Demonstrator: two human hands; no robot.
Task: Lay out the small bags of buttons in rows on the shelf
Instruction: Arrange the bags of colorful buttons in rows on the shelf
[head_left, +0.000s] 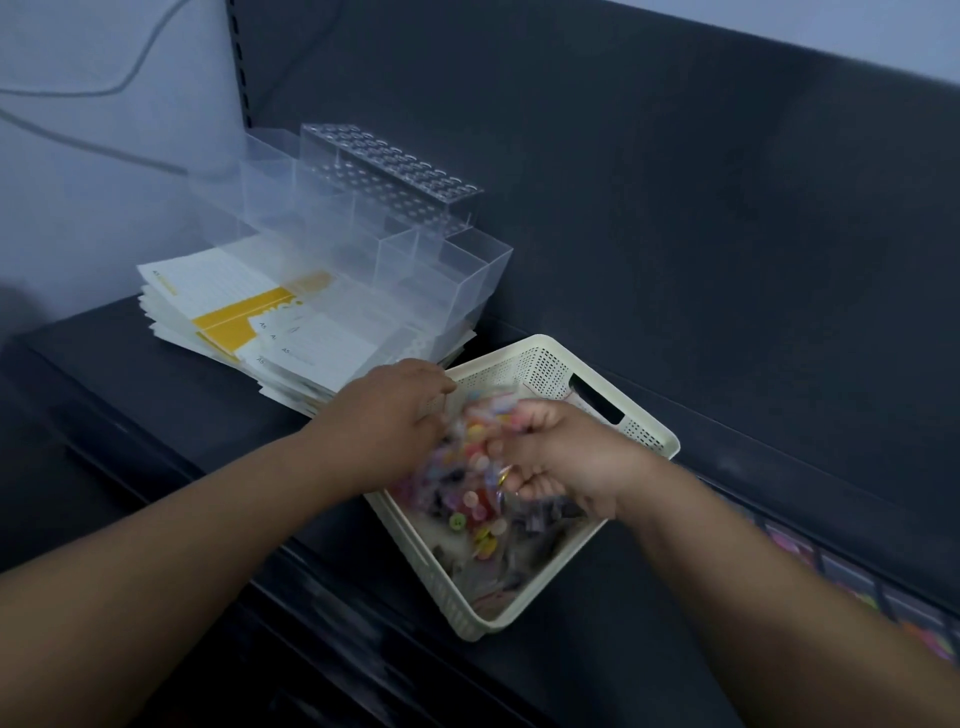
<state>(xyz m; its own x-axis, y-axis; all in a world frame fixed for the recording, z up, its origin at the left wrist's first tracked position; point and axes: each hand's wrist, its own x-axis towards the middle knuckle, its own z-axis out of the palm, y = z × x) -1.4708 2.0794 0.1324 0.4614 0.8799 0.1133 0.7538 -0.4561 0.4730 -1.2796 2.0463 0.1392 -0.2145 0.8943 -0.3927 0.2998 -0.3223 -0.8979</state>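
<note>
Right hand (561, 457): fingers curled in tight, thumb side facing left, gripping a clutch of clear button bags (480, 441) above the basket. Motion blur; the number of bags in the grip cannot be counted. Buttons inside are pink, yellow, red and purple.

Left hand (389, 410): back of hand up, reaching in from the left, fingertips at the left edge of the same clutch. They are lost in the blur, so it cannot be told whether they pinch a bag or only touch it.

Counts:
- Hands: 2, both over the far half of the basket.
- Basket (519, 347): 1, cream plastic with perforated walls and a slot handle in the far right wall. It sits turned corner-on to the viewer.
- Loose bags (483, 535) in the basket: a heap, too jumbled and blurred to count. A green button and several yellow ones show through.
- Stack of paper pads (234, 306): 1, white with yellow bands, left of the basket.
- Clear acrylic organiser (415, 260): 1, stepped compartments with a holed rack at the top. It rests on the far part of the stack.

Surface: a dark shelf (208, 426) with a dark back panel (675, 208). A pale wall (78, 182) with a grey cable (132, 73) lies at far left.

Edges and room: the basket's left corner is just beside the paper stack, and its near corner is close to the shelf's front edge. Bare shelf shows near left of the stack and right of the basket along the back panel. A row of blurred coloured items (831, 571) runs along the right edge, not identifiable.
</note>
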